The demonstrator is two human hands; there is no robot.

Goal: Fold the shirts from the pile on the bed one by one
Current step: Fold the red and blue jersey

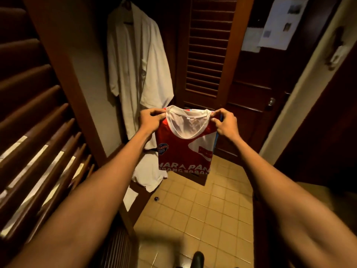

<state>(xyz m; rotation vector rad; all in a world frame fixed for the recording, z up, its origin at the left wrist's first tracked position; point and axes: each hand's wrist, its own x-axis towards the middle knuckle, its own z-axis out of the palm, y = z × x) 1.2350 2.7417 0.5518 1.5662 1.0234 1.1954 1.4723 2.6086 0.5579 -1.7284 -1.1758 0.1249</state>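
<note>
Pinching the jersey at its two shoulders, both hands hold it up in the air at arm's length. The left hand has its grip clenched on the fabric just beside the left end of the white collar, thumb toward the camera. The right hand grasps the other end of the collar, its fingers curled over the top edge.

The jersey hangs upright from that double grip with the neckline on top. It is red with a white collar panel, a round badge, white shapes and large white lettering near the lower edge. Its sides look folded in, so it hangs as a narrow panel with a strip of light blue along its right edge. It touches nothing but the hands.

Behind it a white bathrobe hangs in an open wardrobe, and a heap of white cloth lies at the wardrobe's base. A louvred door stands open right of the robe, and another louvred panel fills the left edge. Below is a tan tiled floor with a small blue object on it. Farther right, a dark door carries a round knob and pinned papers.
</note>
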